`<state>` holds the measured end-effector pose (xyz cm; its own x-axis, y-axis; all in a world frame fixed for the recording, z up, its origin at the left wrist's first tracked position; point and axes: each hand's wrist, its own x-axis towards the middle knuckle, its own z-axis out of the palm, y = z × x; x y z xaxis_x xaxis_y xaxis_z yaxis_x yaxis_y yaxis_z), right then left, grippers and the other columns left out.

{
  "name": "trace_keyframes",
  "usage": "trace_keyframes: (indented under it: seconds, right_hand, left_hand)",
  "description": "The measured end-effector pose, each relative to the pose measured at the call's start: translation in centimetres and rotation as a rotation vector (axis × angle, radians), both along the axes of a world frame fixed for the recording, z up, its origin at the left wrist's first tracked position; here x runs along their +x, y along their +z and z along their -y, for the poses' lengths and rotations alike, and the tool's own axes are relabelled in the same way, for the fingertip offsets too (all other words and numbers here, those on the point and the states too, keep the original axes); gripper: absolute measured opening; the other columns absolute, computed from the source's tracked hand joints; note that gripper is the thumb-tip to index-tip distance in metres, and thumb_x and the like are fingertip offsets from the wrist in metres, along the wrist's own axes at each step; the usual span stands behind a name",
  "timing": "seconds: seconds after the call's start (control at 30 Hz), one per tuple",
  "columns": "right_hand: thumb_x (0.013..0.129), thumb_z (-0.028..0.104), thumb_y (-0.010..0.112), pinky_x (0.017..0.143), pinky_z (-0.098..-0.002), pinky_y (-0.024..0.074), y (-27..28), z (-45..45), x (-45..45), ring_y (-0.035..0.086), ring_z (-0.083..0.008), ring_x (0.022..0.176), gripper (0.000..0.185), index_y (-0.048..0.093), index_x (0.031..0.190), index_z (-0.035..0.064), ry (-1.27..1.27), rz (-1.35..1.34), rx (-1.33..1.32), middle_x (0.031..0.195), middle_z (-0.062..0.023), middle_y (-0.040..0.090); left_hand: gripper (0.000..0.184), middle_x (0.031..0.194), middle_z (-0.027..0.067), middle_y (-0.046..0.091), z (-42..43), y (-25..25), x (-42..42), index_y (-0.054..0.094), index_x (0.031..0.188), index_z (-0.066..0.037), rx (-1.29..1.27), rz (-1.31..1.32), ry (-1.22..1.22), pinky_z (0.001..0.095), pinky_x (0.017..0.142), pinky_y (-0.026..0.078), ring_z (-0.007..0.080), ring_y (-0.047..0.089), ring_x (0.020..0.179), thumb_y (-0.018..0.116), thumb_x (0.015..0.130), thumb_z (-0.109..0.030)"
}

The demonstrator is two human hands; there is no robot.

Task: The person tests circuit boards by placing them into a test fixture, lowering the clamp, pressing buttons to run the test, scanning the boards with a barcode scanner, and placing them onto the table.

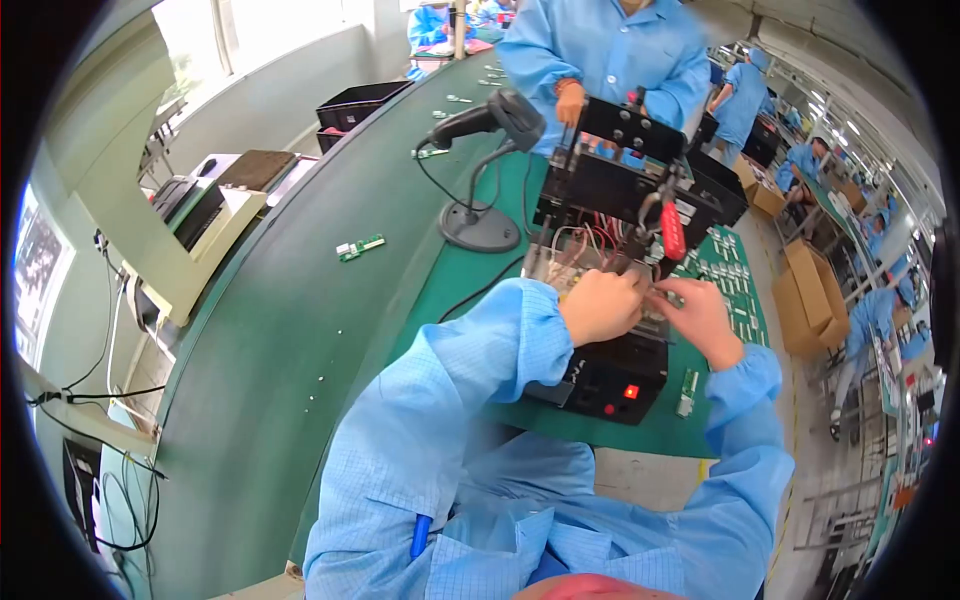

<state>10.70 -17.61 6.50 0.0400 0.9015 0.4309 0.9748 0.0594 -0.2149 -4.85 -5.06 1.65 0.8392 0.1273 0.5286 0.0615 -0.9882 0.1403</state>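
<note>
Both my hands meet over the front of a black test fixture (620, 185) with wires inside. My left hand (604, 306) has its fingers bent down into the fixture, and what they hold is hidden. Close beside it on the right, my right hand (702, 318) has thumb and fingers pinched together on something too small to make out. A red clamp handle (671, 231) stands just above my hands. Below them is a black box (615, 385) with a lit red display. One green circuit board (687, 392) lies to the right of this box.
A barcode scanner on a stand (480, 226) is left of the fixture. Several boards (735, 275) lie on the green mat at right. Another board (360, 247) rests on the green conveyor belt (270, 330). A co-worker in blue (610, 50) stands behind the fixture, hands near it.
</note>
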Motion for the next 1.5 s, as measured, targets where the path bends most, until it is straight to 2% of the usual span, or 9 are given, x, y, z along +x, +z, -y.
trace_keyframes:
  seconds: [0.13, 0.3, 0.47, 0.57, 0.7, 1.03, 1.1, 1.23, 1.5]
  right_hand:
    - [0.076, 0.017, 0.074, 0.061, -0.0385, 0.0523, 0.5, -0.1, -0.3, 0.066, -0.0333, 0.068, 0.015, 0.069, 0.085, 0.0059, -0.036, -0.001, -0.030, 0.074, -0.0153, 0.067]
    - [0.072, 0.012, 0.074, 0.063, -0.0382, 0.0531, 2.0, -0.6, 0.1, 0.067, -0.0337, 0.069, 0.014, 0.069, 0.082, 0.0036, -0.054, -0.041, -0.225, 0.074, -0.0169, 0.067]
    - [0.072, 0.007, 0.068, 0.064, -0.0413, 0.0534, 0.3, -0.8, 1.3, 0.066, -0.0360, 0.070, 0.009, 0.068, 0.080, 0.0032, -0.044, 0.023, -0.135, 0.074, -0.0174, 0.067]
    - [0.068, 0.004, 0.065, 0.060, -0.0445, 0.0510, -1.2, -0.7, 2.2, 0.064, -0.0382, 0.068, 0.008, 0.065, 0.076, 0.0043, -0.099, 0.212, -0.029, 0.071, -0.0188, 0.064]
    - [0.065, 0.001, 0.066, 0.057, -0.0456, 0.0482, -1.3, -0.3, 1.6, 0.063, -0.0394, 0.067, 0.012, 0.065, 0.076, 0.0048, -0.126, 0.211, -0.012, 0.070, -0.0201, 0.063]
    - [0.064, 0.000, 0.066, 0.057, -0.0461, 0.0475, -0.8, -0.8, 2.0, 0.061, -0.0402, 0.065, 0.012, 0.064, 0.075, 0.0040, -0.077, 0.222, -0.002, 0.068, -0.0200, 0.062]
    - [0.065, -0.001, 0.065, 0.057, -0.0463, 0.0478, 0.4, -0.9, 1.3, 0.061, -0.0404, 0.065, 0.011, 0.063, 0.074, 0.0036, -0.059, 0.172, -0.074, 0.068, -0.0197, 0.062]
    - [0.064, -0.001, 0.065, 0.057, -0.0463, 0.0482, 0.8, -0.9, 0.7, 0.061, -0.0407, 0.064, 0.009, 0.062, 0.072, 0.0033, -0.066, 0.198, -0.090, 0.067, -0.0198, 0.061]
    - [0.066, 0.002, 0.066, 0.058, -0.0476, 0.0482, -0.5, -0.4, 1.6, 0.061, -0.0394, 0.064, 0.007, 0.064, 0.072, 0.0050, -0.114, 0.202, -0.037, 0.067, -0.0190, 0.061]
  left_hand:
    - [0.026, 0.101, 0.0121, 0.058, -0.4, -0.1, 0.6, 0.061, 0.102, -0.007, 0.009, 0.198, -0.088, 0.0441, 0.056, 0.053, 0.0293, 0.066, 0.070, 0.062, 0.078, -0.018]
    - [0.012, 0.085, 0.0085, 0.062, 0.2, 0.1, 1.6, 0.070, 0.073, -0.008, 0.262, 0.159, -0.063, 0.0378, 0.059, 0.050, 0.0237, 0.066, 0.072, 0.063, 0.076, -0.018]
    - [0.012, 0.076, 0.0062, 0.065, 1.0, 0.2, 3.6, 0.072, 0.072, -0.010, 0.342, 0.088, 0.007, 0.0373, 0.059, 0.050, 0.0221, 0.066, 0.076, 0.064, 0.074, -0.018]
    - [0.012, 0.079, 0.0035, 0.068, 2.0, 0.2, 4.4, 0.074, 0.077, -0.011, 0.406, 0.002, -0.021, 0.0349, 0.061, 0.050, 0.0214, 0.066, 0.081, 0.064, 0.073, -0.015]
    - [0.014, 0.085, -0.0032, 0.071, 3.4, 0.2, 5.3, 0.077, 0.085, -0.016, 0.461, -0.151, 0.024, 0.0340, 0.060, 0.050, 0.0184, 0.068, 0.086, 0.064, 0.078, -0.015]
    - [0.015, 0.086, -0.0040, 0.071, 3.2, -0.7, 5.6, 0.077, 0.087, -0.018, 0.429, -0.101, 0.040, 0.0338, 0.059, 0.050, 0.0182, 0.067, 0.089, 0.064, 0.079, -0.019]
    - [0.015, 0.077, -0.0002, 0.068, 3.4, -0.6, 4.9, 0.076, 0.078, -0.013, 0.411, -0.002, 0.084, 0.0339, 0.059, 0.048, 0.0213, 0.065, 0.083, 0.064, 0.071, -0.017]
    - [0.015, 0.076, -0.0013, 0.067, 3.2, -1.0, 5.7, 0.076, 0.078, -0.013, 0.424, -0.041, 0.064, 0.0337, 0.058, 0.047, 0.0211, 0.064, 0.083, 0.064, 0.072, -0.018]
    - [0.015, 0.085, -0.0034, 0.071, 2.8, 0.5, 3.8, 0.077, 0.084, -0.019, 0.456, -0.082, 0.034, 0.0334, 0.061, 0.051, 0.0186, 0.067, 0.091, 0.062, 0.080, -0.018]
